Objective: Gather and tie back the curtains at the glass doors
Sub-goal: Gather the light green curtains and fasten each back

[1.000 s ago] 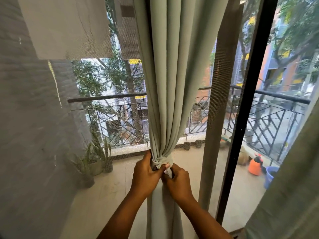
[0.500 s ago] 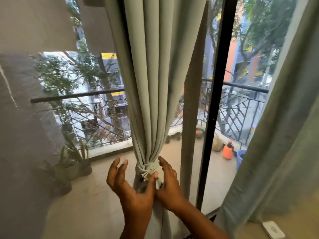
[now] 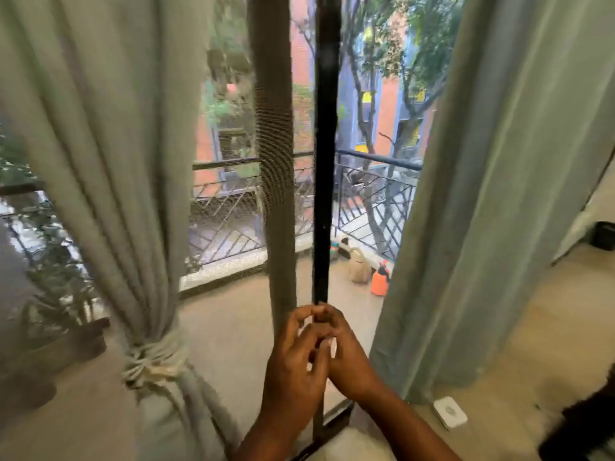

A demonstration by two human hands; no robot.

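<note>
Left curtain [image 3: 109,154] at the left of the glass doors, gathered into a bunch and cinched low down by a knotted fabric tie-back [image 3: 153,362]. Right curtain [image 3: 499,194] hanging loose at the right, untied. Left hand [image 3: 294,367] and right hand [image 3: 346,356] together in front of the black door frame [image 3: 324,161], fingers loosely curled and touching one another, off both curtains, gripping nothing visible. White square device [image 3: 450,412] on the floor beside the right curtain's hem.

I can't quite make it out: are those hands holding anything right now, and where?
Nothing, as far as shows. The left hand and right hand are together before the door frame, fingers loosely curled, apart from both the tied curtain and the loose curtain.
</note>
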